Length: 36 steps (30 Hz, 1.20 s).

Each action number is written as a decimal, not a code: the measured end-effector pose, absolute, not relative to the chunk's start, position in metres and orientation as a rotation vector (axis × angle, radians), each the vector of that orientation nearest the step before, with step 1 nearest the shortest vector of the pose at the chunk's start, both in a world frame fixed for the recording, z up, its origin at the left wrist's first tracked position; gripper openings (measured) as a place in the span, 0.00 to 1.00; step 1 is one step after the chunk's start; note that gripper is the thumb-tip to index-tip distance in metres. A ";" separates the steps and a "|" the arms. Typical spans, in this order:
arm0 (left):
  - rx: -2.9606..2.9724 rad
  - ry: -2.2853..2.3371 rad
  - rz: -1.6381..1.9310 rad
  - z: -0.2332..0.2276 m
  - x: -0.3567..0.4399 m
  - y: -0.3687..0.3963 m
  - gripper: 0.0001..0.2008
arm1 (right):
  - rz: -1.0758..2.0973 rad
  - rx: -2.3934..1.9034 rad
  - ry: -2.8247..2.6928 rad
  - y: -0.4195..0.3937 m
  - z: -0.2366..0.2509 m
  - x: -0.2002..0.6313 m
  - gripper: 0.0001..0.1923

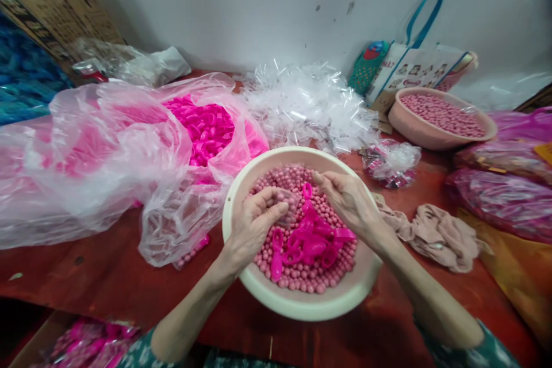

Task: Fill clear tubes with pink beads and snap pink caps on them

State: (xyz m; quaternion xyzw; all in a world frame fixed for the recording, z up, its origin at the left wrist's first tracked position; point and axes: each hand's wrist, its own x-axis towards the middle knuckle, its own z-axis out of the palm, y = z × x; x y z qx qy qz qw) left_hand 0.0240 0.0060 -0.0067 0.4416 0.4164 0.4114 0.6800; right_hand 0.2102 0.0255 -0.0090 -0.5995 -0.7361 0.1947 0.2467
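Pinching a clear bag (286, 211) over a tub (310, 311) of beads (299, 283), the left hand (253, 225) faces the right hand (351, 198), whose fingers bunch narrowly, grip unclear, with seemingly finished packets (92, 342) lower left and beads, pink pieces (314, 244) and piled wrappers (308, 106) remaining loose.

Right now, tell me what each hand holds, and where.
The left hand holds a clear bag by its left side; whether the right hand holds anything cannot be told.
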 end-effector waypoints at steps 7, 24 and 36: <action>0.940 0.987 1.002 -0.010 0.016 0.002 0.09 | 0.425 -1.759 -2.064 0.033 -0.046 0.207 0.11; 0.828 0.911 0.956 -0.012 0.008 -0.006 0.10 | 0.346 -1.350 -2.068 -0.003 0.006 0.177 0.10; 0.846 0.950 0.985 -0.011 0.009 -0.008 0.09 | 0.231 -1.230 -2.283 -0.014 0.009 0.179 0.09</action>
